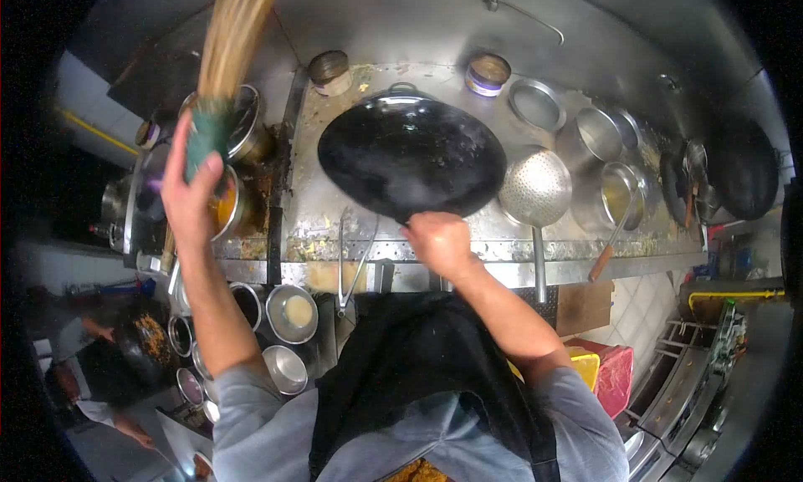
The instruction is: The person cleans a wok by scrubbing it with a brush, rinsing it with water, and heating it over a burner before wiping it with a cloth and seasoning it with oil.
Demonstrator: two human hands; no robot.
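My left hand (194,193) is wrapped round the green-bound end of a bamboo wok brush (222,72), whose bristles point up and away from me. The brush is held up at the left, over the pots there, and its bristles are a little blurred. My right hand (441,244) is closed at the near rim of a black wok (410,152), gripping its handle, which the fist mostly hides. The wok sits tilted on the steel stove top, with nothing but wet-looking streaks inside. Beside it on the right lies a perforated strainer ladle (535,189).
Metal tongs (343,260) lie near the front edge of the stove (309,223). Two tins (488,74) stand at the back. Steel pots (590,135) and a wooden-handled ladle (604,260) are at the right. Several metal bowls (291,313) sit lower left, where another person (84,382) works.
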